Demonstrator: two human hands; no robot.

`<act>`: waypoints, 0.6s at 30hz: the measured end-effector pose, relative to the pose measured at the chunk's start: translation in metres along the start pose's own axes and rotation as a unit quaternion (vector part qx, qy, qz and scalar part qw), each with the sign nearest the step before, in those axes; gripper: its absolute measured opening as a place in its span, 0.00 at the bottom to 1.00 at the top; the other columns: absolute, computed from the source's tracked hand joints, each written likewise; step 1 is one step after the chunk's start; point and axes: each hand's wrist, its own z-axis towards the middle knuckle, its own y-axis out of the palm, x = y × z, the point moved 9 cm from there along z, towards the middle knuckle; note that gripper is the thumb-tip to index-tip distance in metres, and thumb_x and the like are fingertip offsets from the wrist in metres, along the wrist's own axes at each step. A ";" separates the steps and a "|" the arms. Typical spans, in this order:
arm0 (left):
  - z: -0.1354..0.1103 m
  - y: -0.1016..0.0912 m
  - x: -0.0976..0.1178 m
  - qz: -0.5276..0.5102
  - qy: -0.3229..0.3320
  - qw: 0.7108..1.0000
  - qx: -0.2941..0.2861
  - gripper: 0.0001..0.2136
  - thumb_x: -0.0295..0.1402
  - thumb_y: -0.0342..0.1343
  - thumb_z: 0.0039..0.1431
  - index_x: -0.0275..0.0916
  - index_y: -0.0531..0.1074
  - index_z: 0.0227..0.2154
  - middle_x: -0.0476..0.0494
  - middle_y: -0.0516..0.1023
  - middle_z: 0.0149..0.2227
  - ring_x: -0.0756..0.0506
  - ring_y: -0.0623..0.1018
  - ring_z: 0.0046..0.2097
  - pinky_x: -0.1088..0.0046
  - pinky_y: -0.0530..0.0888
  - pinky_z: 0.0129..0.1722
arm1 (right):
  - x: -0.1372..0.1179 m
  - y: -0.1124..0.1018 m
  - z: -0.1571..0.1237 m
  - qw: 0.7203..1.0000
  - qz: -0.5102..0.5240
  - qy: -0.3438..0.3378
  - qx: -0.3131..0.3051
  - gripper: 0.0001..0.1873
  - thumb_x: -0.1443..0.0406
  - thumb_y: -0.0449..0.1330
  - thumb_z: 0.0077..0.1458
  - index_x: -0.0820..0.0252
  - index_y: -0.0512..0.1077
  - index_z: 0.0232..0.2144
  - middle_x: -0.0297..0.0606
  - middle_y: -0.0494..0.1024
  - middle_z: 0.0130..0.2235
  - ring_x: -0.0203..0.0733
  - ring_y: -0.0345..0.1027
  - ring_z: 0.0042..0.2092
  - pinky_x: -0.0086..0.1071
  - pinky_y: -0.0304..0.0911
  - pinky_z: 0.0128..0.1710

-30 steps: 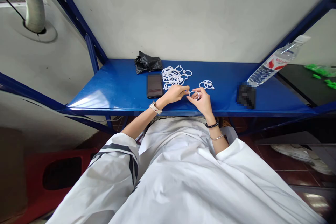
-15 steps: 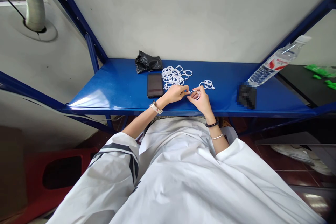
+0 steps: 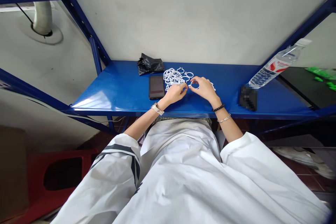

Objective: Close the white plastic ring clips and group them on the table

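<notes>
A thin white plastic ring (image 3: 194, 88) is held between the thumb and fingers of my right hand (image 3: 206, 89), just above the blue tabletop. To its left, my left hand (image 3: 175, 92) has its fingers curled together in a pinch, close to the ring; whatever may be between them is hidden. Behind that hand lies a heap of similar white plastic rings (image 3: 173, 76), some with small knobs at an opening. A few more white rings (image 3: 212, 85) lie mostly covered behind my right hand.
Left of the heap, a dark flat phone-like device (image 3: 156, 87) lies on the blue table (image 3: 123, 87). A crumpled black plastic bag (image 3: 149, 64) sits behind it. On the right are a blurred black object (image 3: 247, 98) and a tilted-looking water bottle (image 3: 275, 66). A wall rises behind.
My right hand has turned and shifted slightly up and right with the ring, now covering much of the small ring group. My left fingers have come away from the ring. The view has shifted slightly.
</notes>
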 end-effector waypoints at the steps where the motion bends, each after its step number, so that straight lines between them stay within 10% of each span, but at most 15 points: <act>1: 0.000 0.001 0.001 0.002 0.005 1.000 -0.004 0.09 0.29 0.47 0.66 0.36 0.72 0.42 0.48 0.71 0.22 0.47 0.71 0.26 0.72 0.58 0.29 | 0.006 -0.004 0.004 1.000 -0.022 0.001 -0.015 0.13 0.60 0.61 0.57 0.56 0.73 0.44 0.44 0.81 0.42 0.57 0.71 0.47 0.48 0.62 0.50; 13: -0.003 0.005 0.013 0.038 0.039 0.998 -0.040 0.09 0.28 0.47 0.65 0.36 0.72 0.41 0.44 0.76 0.29 0.46 0.74 0.29 0.72 0.60 0.30 | 0.073 -0.002 -0.002 0.983 -0.162 0.087 -0.021 0.21 0.59 0.56 0.60 0.62 0.70 0.53 0.54 0.73 0.56 0.65 0.61 0.57 0.54 0.59 0.52; 18: -0.012 0.012 0.078 0.051 0.124 0.991 -0.015 0.12 0.30 0.44 0.68 0.35 0.73 0.43 0.39 0.78 0.38 0.45 0.77 0.37 0.72 0.66 0.34 | 0.050 0.006 0.015 0.984 -0.168 0.045 -0.031 0.19 0.61 0.51 0.64 0.63 0.70 0.53 0.54 0.73 0.57 0.64 0.60 0.59 0.55 0.59 0.54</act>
